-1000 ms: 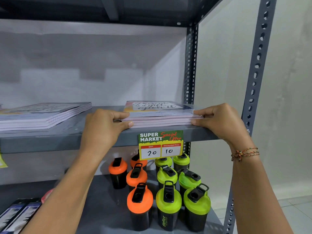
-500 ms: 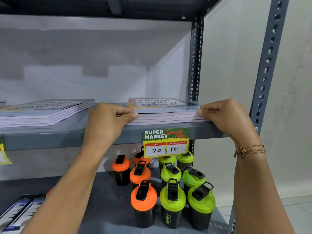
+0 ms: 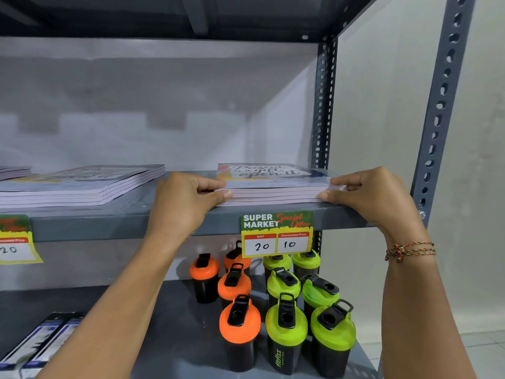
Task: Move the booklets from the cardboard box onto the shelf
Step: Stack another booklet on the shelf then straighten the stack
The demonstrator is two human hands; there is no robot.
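On the grey metal shelf (image 3: 131, 217), near its right end, a flat stack of pale lilac-edged paper booklets (image 3: 273, 187) is lying with its front edge almost flush with the shelf lip, and I am seeing both hands working at it from either side. The left hand (image 3: 180, 203) is curling around the stack's left front corner, fingers half closed, forefinger lying on the top cover and thumb pressing against the page edges lower down, so it is pinching the stack rather than merely touching it. The right hand (image 3: 374, 198) is doing the same at the right front corner, fingers bent over the top and thumb tucked against the side of the stack; a braided thread bracelet (image 3: 410, 250) is sitting on that wrist. The top cover is showing script lettering on a white patch. A second, similar stack of booklets (image 3: 82, 184) is resting well apart to the left on the same shelf. Just below the held stack, a green and yellow price tag (image 3: 276, 233) is hanging from the shelf edge, and under it orange-lidded (image 3: 239, 321) and lime-lidded black shaker bottles (image 3: 285, 324) are standing on the lower shelf.
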